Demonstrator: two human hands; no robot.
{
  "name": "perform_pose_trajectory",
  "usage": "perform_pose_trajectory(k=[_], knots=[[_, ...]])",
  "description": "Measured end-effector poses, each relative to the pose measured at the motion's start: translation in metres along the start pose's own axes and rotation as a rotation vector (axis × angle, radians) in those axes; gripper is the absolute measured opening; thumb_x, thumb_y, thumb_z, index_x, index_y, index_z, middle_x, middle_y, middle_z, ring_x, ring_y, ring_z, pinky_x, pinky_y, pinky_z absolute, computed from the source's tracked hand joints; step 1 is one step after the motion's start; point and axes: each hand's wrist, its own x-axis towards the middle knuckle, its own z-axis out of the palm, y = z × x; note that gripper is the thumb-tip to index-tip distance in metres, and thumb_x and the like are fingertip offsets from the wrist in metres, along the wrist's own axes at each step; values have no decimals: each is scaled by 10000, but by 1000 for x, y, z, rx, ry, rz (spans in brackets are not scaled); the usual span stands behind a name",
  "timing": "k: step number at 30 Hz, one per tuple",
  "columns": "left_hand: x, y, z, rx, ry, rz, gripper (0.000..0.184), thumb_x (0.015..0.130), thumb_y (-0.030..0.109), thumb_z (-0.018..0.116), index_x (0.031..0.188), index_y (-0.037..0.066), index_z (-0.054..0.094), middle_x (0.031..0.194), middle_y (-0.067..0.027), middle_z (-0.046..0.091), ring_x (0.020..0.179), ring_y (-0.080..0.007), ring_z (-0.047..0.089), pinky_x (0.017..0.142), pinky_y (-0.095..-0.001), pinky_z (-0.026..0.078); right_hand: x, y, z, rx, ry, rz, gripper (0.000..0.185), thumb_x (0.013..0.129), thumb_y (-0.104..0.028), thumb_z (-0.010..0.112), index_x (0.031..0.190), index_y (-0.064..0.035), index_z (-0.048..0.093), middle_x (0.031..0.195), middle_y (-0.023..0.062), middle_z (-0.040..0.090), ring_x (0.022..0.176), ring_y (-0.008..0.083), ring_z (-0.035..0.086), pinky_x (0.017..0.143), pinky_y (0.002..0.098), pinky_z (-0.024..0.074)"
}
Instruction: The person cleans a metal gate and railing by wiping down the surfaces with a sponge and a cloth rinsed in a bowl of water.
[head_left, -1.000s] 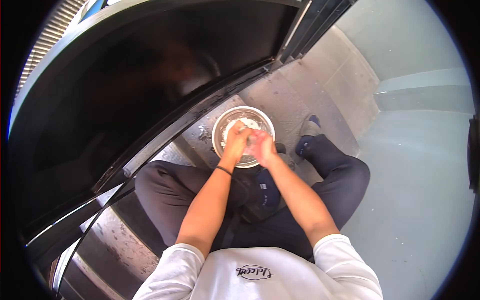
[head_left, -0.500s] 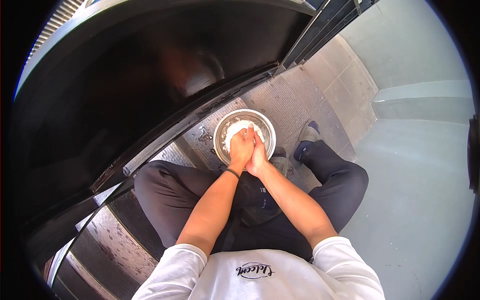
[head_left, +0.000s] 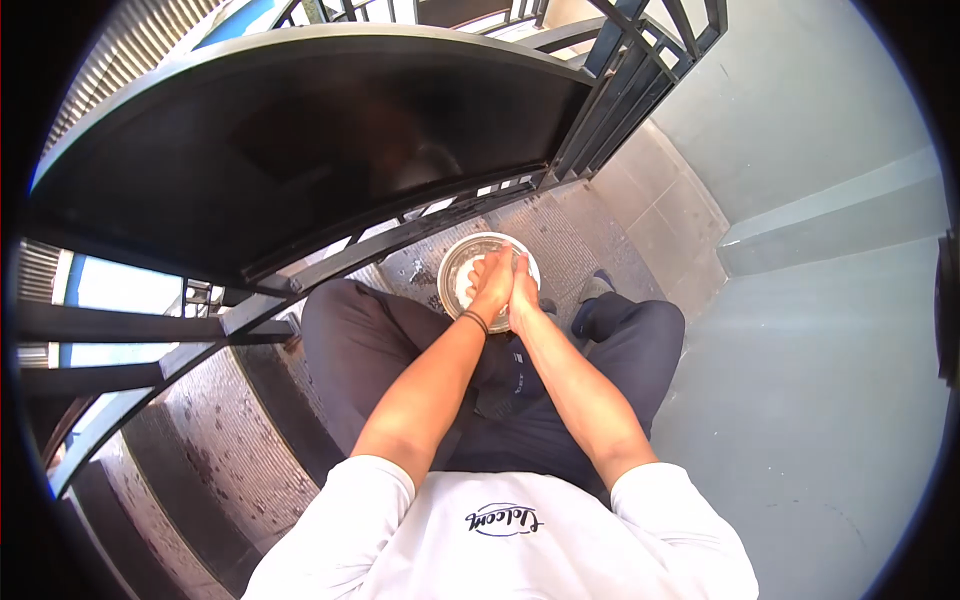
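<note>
- White flour-like mass (head_left: 466, 276), inside the metal bowl (head_left: 442, 283), just above the centre of the frame; partly hidden by the hands, finer texture too small to make out.
- Probably light and soft, apt to crumble where dry and to cling to skin where damp; hardly fragile, but easy to scatter past the rim.
- Best taken, by the look of it, from the middle of the heap with cupped palms and bent fingers, rather than pinched at an edge.
- Bowl likely stiff and fairly light, perhaps slippery along its inner wall; best steadied by the rim, on the left or upper side.
- Left hand (head_left: 490, 284) over the bowl, fingers bent, palm side pressed against the right hand; dark wristband (head_left: 473, 320) at the wrist.
- Right hand (head_left: 524, 287) alongside, fingers close together and pointing toward the top of the frame, pressed against the left.
- Cannot tell of any lump between the palms: inner faces out of sight.
- Beneath the bowl, a grey ribbed step (head_left: 545, 232); dark trousers (head_left: 365, 330) on bent legs below and to both sides.
- Black railing panel (head_left: 330, 140) across the upper left, pale wall (head_left: 820, 370) along the right.
</note>
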Motion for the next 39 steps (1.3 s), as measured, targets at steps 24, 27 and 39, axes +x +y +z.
perform_pose_trajectory(k=[24, 27, 39], knots=[[47, 47, -113, 1137, 298, 998, 245, 847, 209, 677, 1036, 55, 656, 929, -108, 652, 861, -290, 629, 732, -389, 494, 252, -109, -80, -837, 40, -445, 267, 869, -174, 660, 1117, -78, 661, 1090, 177, 705, 1056, 394, 649, 908, 418, 499], [81, -6, -125, 1168, 432, 525, 367, 922, 364, 601, 1143, 77, 657, 1067, -161, 681, 968, -366, 644, 822, -463, 497, 281, -69, -47, -778, -36, -451, 246, 854, -168, 671, 1080, -72, 659, 1058, 169, 705, 1001, 387, 656, 868, 447, 515], [108, -16, -108, 1232, 683, 19, 520, 819, 579, 615, 1089, 147, 720, 1063, -195, 687, 933, -419, 659, 758, -541, 528, 334, -20, 20, -865, 62, -1187, 138, 813, -52, 602, 943, -13, 627, 921, 171, 598, 851, 344, 624, 752, 443, 539]])
